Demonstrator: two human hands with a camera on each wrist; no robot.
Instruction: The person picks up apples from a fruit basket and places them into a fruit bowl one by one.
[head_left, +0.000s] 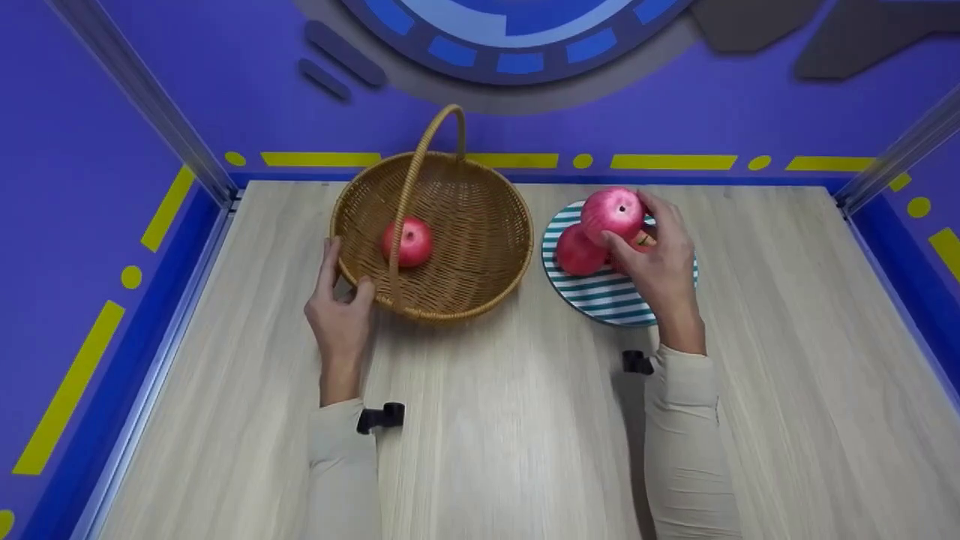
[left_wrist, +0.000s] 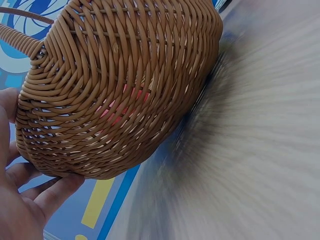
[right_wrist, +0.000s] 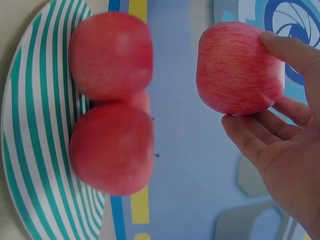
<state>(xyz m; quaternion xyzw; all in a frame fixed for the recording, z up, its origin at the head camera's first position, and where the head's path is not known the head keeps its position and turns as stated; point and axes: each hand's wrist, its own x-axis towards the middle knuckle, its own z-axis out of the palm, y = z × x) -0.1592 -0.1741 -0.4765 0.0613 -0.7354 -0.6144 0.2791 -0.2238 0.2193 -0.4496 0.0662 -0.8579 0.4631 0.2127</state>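
Note:
My right hand (head_left: pixel 660 259) grips a red apple (head_left: pixel 609 214) between thumb and fingers, raised above a round plate (head_left: pixel 607 304) with green and white stripes. On that plate sit more red apples (right_wrist: pixel 111 150), partly hidden by the hand in the head view. To the left, my left hand (head_left: pixel 341 315) holds the near left side of a round wicker basket (head_left: pixel 472 247), its thumb and fingers spread along the outside near the rim. Inside the basket one red apple (head_left: pixel 414 242) lies beside the tall arched handle (head_left: pixel 411 180).
Basket and plate stand side by side on a light wooden table (head_left: pixel 502 420), toward its back edge. A blue patterned wall (head_left: pixel 525 127) with yellow marks rises behind, and blue side panels (head_left: pixel 82 225) enclose the left and right.

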